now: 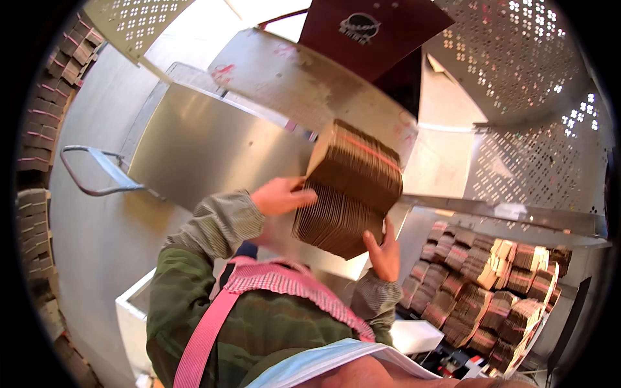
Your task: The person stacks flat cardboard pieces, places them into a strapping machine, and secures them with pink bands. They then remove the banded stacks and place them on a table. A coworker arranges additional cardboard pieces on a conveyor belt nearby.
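Observation:
In front of me is a thick bundle of folded brown cardboard sheets (349,194), in two stepped blocks. A pink strap (369,152) runs across its far block. My left hand (284,195) is at the bundle's left side, fingers stretched out and their tips overlapping its edge; whether they press on it I cannot tell. My right hand (383,251) is at the near right corner, with the thumb on the near face and the fingers along the right side. The bundle's far end lies over the metal machine table (304,81); its underside is hidden.
A smooth metal panel (213,142) extends left of the bundle. Beyond stands a dark red machine housing (375,39). Perforated metal guards (537,161) flank the right. Stacked strapped cardboard bundles (479,278) fill the lower right, with more along the left. A tubular handle (97,171) juts out at left.

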Demonstrator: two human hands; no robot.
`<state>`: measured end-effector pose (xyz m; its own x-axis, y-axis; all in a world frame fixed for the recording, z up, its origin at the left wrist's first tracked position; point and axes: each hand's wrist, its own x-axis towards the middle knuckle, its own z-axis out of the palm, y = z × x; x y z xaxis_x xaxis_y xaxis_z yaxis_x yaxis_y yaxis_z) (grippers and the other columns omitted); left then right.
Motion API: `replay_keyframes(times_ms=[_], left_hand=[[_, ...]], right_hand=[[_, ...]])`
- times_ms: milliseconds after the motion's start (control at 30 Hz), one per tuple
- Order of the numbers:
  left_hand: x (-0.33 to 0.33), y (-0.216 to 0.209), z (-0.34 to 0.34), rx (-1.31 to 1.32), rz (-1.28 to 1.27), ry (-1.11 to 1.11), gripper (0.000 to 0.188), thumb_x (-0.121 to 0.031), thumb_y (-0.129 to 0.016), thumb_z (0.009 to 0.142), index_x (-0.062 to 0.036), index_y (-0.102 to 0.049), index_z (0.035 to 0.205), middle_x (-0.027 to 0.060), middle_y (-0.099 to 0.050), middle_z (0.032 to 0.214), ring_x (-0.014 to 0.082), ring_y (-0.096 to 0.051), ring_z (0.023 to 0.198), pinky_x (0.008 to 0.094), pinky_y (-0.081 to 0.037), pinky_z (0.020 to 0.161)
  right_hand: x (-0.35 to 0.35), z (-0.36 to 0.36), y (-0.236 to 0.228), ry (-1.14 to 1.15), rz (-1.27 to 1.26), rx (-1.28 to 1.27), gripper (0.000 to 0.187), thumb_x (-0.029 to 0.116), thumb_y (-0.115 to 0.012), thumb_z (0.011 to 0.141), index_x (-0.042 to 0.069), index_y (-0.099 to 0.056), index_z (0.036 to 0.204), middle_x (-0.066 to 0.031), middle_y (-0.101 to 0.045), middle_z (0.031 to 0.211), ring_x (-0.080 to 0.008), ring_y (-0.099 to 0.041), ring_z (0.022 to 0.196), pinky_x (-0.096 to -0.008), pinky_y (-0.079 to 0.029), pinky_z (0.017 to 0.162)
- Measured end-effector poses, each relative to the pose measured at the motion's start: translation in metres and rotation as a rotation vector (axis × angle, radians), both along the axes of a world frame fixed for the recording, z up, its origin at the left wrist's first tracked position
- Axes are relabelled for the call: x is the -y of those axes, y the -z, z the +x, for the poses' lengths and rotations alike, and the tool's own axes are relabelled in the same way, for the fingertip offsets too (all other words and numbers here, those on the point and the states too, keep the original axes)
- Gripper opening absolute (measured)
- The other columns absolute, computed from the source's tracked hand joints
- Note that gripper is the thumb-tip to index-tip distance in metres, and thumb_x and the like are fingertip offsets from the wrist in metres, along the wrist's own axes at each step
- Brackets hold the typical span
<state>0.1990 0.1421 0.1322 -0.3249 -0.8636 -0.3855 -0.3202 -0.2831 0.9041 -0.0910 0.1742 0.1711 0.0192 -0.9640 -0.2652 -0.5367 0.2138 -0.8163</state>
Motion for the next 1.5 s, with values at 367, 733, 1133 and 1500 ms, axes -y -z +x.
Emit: replay_keyframes(times_ms=[367, 733, 1133, 1500], left_hand=[[-0.101, 0.087, 0.129, -0.624, 0.201, -0.600, 0.082, -0.068, -0.027, 0.088, 0.0010, -0.046, 0.127, 0.0072, -0.057, 0.108, 0.0139, -0.053, 0.102, 0.0265, -0.043, 0.087], [-0.055, 0.133, 0.145, -0.940, 0.469, -0.617, 0.071, -0.063, -0.023, 0.091, -0.0082, -0.043, 0.131, 0.0048, -0.056, 0.116, 0.0166, -0.055, 0.100, 0.0307, -0.046, 0.088], [-0.121, 0.085, 0.223, -1.002, 0.421, -0.885, 0.072, -0.064, -0.027, 0.089, -0.0026, -0.051, 0.118, 0.0070, -0.061, 0.102, 0.0183, -0.060, 0.090, 0.0318, -0.051, 0.079], [-0.119, 0.059, 0.216, -0.956, 0.154, -0.792, 0.061, -0.037, -0.050, 0.092, -0.0051, -0.027, 0.138, 0.0116, -0.046, 0.130, 0.0200, -0.051, 0.112, 0.0339, -0.046, 0.091]], right_hand=[[-0.010, 0.073, 0.080, 0.001, 0.193, 0.371, 0.082, 0.065, -0.035, 0.088, 0.012, -0.013, 0.146, -0.0183, -0.015, 0.150, -0.0327, -0.023, 0.136, -0.0443, -0.022, 0.109], [-0.006, 0.204, 0.105, 0.396, 0.592, 1.235, 0.064, 0.062, -0.035, 0.090, 0.008, -0.053, 0.119, -0.0116, -0.058, 0.112, -0.0227, -0.060, 0.090, -0.0351, -0.052, 0.077], [0.021, 0.265, 0.114, 0.095, 0.748, 0.582, 0.073, 0.060, -0.040, 0.089, 0.003, -0.037, 0.135, -0.0132, -0.044, 0.133, -0.0251, -0.050, 0.113, -0.0401, -0.045, 0.090], [0.004, 0.281, 0.108, -0.200, 0.575, 0.843, 0.074, 0.018, -0.068, 0.080, 0.002, -0.025, 0.138, -0.0134, -0.048, 0.124, -0.0216, -0.050, 0.111, -0.0331, -0.042, 0.094]])
